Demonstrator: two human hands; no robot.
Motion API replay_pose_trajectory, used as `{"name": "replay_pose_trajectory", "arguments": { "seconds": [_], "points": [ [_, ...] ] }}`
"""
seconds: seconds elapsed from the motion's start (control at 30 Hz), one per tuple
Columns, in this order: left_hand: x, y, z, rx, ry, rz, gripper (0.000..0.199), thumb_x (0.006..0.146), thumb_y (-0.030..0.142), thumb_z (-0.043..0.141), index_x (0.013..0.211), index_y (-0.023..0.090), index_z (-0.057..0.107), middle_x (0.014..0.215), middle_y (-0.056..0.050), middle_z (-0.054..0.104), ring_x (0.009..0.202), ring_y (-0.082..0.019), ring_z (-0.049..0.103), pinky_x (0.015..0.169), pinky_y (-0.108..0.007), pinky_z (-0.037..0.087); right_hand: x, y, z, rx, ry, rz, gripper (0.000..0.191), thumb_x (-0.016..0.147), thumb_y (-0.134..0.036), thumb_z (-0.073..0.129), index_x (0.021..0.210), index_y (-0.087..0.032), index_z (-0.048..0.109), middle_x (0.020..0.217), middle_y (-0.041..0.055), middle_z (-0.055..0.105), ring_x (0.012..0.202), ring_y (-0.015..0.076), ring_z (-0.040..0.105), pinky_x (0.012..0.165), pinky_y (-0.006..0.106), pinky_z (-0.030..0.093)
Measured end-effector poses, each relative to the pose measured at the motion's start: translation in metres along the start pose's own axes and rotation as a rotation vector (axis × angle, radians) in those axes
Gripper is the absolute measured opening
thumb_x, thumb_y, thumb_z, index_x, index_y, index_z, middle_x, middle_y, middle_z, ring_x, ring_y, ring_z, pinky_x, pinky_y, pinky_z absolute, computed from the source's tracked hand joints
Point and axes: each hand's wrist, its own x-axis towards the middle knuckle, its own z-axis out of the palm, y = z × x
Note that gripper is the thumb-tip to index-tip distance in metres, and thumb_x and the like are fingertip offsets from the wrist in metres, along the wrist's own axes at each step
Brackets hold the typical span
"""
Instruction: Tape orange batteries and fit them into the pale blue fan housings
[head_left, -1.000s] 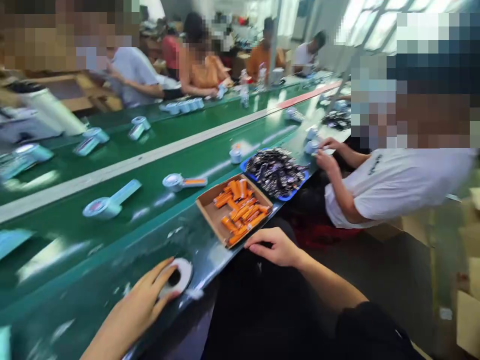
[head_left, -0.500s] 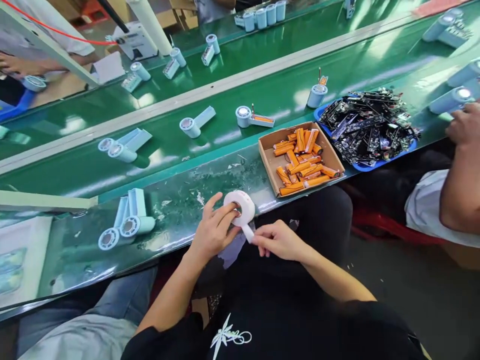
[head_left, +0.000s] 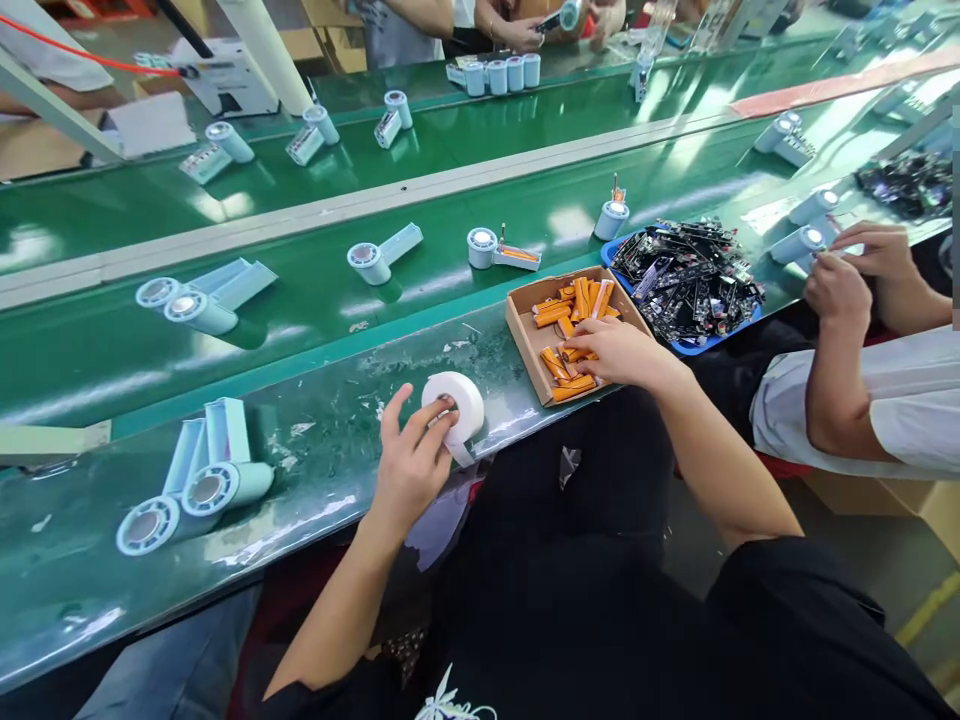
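Observation:
My left hand (head_left: 411,455) grips a roll of white tape (head_left: 466,405) near the front edge of the green bench, with fingers through its core. A short loose end of tape hangs from the roll's lower side. Over a shallow cardboard box (head_left: 529,352) my right hand (head_left: 626,352) reaches down, its fingers stretched out among orange-wrapped battery cells (head_left: 556,312). The fingertips seem to touch the cells, and no cell is lifted. To the left of the tape, two light-blue round-headed housings (head_left: 214,488) lie on the bench.
A blue tray (head_left: 701,347) heaped with black circuit boards stands right of the box. More light-blue housings (head_left: 369,262) lie along the green belt (head_left: 315,310) behind. At the right, a co-worker's hands (head_left: 847,275) handle small parts. Other people stand across the line.
My right hand has let go of the tape end and moved right, into the box of cells. My left hand still holds the roll. The view has shifted, showing more at the right.

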Motion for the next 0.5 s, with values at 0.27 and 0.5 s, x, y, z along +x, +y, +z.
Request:
{"name": "replay_pose_trajectory", "arguments": {
  "seconds": [0.27,0.5],
  "points": [
    [0.017,0.013,0.001,-0.016,-0.136,0.097,0.04,0.092,0.004,0.062,0.124,0.026,0.073,0.114,-0.008,0.074,0.134,-0.032,0.053,0.104,-0.049,0.059,-0.025,-0.026,0.011,1.125,0.42,0.276,0.049,0.078,-0.046,0.089,0.12,-0.022,0.079,0.107,0.0072,0.082,0.104,0.0299,0.078,0.094,0.046,0.065],
    [0.049,0.03,-0.007,0.062,-0.249,0.266,0.036,0.099,0.013,0.064,0.129,0.03,0.072,0.122,-0.002,0.075,0.128,-0.027,0.058,0.106,-0.04,0.059,-0.05,-0.07,-0.005,0.997,0.201,0.214,0.042,0.079,-0.044,0.089,0.115,-0.024,0.084,0.094,0.0032,0.082,0.087,0.0263,0.078,0.083,0.037,0.066]
  ]
}}
